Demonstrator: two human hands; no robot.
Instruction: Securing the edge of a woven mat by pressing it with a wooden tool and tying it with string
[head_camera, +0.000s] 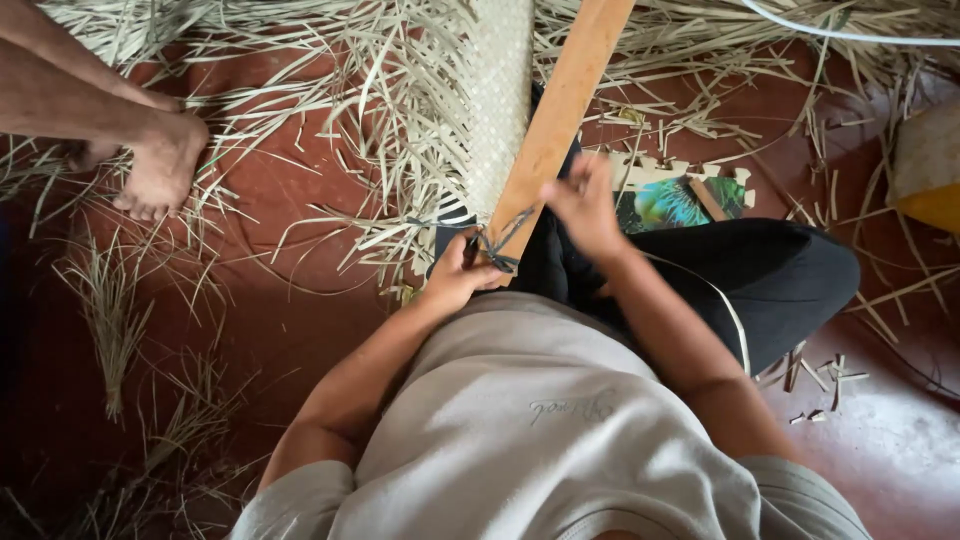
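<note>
Left hand (455, 275): grip pinched shut on dark cord (490, 245), at near end of plank (555, 120), just above my lap.
Right hand (585, 205): raised just right of plank, fingers curled; blurred, so I couldn't tell if grip was clenched on anything or released.
Cord: tied/looped round plank's near end, w/ loose ends by left hand.
Plank: long, light wood, ran from my lap up & away, tilted right, lying along right edge of mat (495, 110).
Mat: narrow woven strip, pale, loose strands fanning off its left side over floor (290, 200).
Floor: red-brown, scattered w/ dry leaf strips (110, 300), thickest top & left.
Legs: I sat cross-legged in black trousers (770, 275), grey shirt below.
Foam tile (670, 195): colourful, jigsaw-edged, just right of right hand, partly under my knee.
Other person: bare feet (155, 160) top left, well apart from my hands.
</note>
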